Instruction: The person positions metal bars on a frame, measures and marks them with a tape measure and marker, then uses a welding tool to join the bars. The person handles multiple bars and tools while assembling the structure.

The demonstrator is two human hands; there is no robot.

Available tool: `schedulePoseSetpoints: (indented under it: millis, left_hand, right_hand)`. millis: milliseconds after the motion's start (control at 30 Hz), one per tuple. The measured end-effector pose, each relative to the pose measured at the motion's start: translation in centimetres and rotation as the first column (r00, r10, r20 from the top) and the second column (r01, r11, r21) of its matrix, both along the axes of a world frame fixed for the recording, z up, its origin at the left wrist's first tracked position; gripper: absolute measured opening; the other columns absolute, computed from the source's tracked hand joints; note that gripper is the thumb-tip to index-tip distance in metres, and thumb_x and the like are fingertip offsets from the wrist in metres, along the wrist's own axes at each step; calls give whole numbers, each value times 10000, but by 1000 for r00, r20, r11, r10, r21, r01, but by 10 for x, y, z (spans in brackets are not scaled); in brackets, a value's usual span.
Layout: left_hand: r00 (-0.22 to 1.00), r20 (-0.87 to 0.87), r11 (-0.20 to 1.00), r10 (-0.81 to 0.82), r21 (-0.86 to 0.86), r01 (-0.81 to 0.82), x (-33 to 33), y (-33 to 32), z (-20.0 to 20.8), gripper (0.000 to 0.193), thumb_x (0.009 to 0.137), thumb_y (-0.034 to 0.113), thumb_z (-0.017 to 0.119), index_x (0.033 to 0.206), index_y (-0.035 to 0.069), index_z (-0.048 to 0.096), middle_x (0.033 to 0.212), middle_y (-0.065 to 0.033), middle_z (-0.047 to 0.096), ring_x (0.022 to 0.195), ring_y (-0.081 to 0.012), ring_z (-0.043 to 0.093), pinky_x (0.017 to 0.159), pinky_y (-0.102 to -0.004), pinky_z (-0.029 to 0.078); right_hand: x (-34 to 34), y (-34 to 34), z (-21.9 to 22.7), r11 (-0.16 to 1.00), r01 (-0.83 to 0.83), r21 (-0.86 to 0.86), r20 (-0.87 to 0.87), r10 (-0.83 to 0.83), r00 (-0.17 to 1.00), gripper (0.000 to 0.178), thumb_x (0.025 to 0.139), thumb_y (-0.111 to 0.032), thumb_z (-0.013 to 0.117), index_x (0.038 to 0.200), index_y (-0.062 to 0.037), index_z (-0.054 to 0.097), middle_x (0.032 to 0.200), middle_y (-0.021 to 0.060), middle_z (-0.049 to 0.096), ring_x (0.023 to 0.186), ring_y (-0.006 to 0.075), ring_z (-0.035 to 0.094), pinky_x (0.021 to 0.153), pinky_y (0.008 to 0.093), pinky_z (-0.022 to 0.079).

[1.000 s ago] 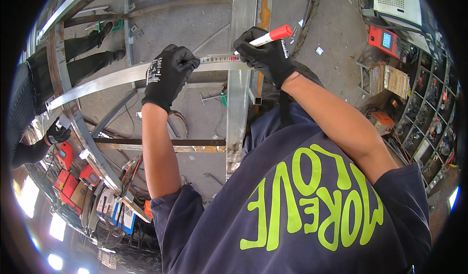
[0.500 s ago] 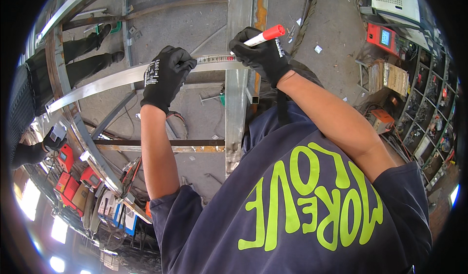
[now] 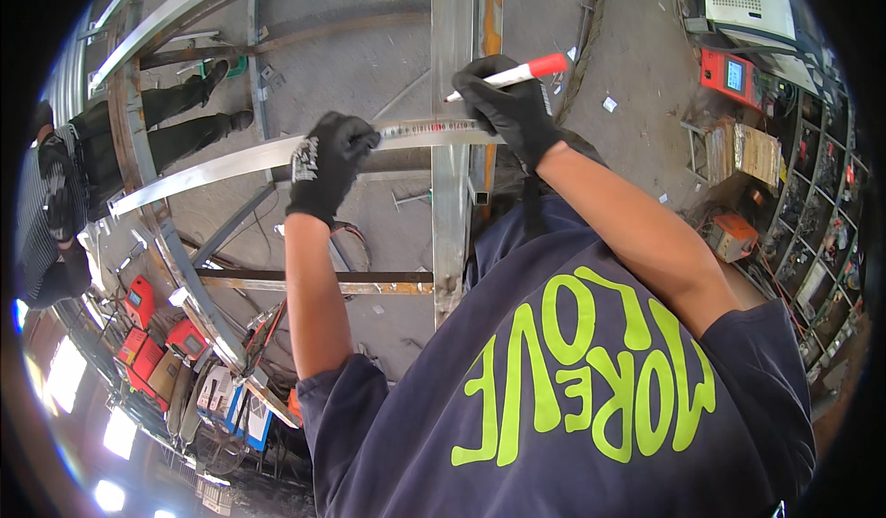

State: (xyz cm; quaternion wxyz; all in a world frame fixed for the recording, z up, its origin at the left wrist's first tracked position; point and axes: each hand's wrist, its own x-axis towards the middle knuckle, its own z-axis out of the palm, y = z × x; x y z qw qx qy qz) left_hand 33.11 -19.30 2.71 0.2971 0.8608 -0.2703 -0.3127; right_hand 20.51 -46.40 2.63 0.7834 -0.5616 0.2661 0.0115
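Observation:
My left hand (image 3: 334,163), in a black glove, is closed on the pale blade of a tape measure (image 3: 426,130). The blade stretches from it toward my right hand, along a long flat silver metal bar (image 3: 217,170). My right hand (image 3: 509,112), also gloved in black, grips a white marker with a red end (image 3: 513,76), its tip pointing left, a little beyond the tape. The lower fingers of that hand are at the tape's right end, where the bar crosses an upright grey steel beam (image 3: 451,214). My left fist hides the tape's case, if it is there.
A rusty square tube (image 3: 491,20) runs beside the beam. Crossbars (image 3: 314,283) of the frame span the left side. Another person's legs (image 3: 171,117) are at far left. Red machines (image 3: 729,77) and a rack of parts (image 3: 812,214) stand at right.
Both my hands sit slightly further right and lower in view, with more tape showing between them. The marker tip has come away from the tape. The other person's hands have moved up.

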Motion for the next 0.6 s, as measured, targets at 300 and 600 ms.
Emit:
schedulePoseSetpoints:
  millis: [300, 600]
  left_hand:
    - [697, -515, 606, 499, -368, -705, -120, -54, 63, 611, 1145, 522, 369, 1480, 50, 564, 963, -56, 694, 768, -72, 600, 697, -242, 485]
    - [513, -786, 329, 346, -411, -850, -159, -143, 144, 413, 1141, 344, 442, 1335, 25, 617, 938, -39, 669, 791, -105, 614, 697, -258, 494]
  right_hand:
    - [-43, -64, 151, 996, -43, 80, 191, 27, 981, 206, 1069, -165, 648, 1211, -16, 653, 949, 40, 713, 816, 85, 650, 684, 229, 507]
    - [-27, -85, 182, 643, -467, -608, 147, 669, 729, 368, 967, -168, 679, 1319, -65, 640, 1090, 149, 736, 904, 300, 718, 821, 405, 583]
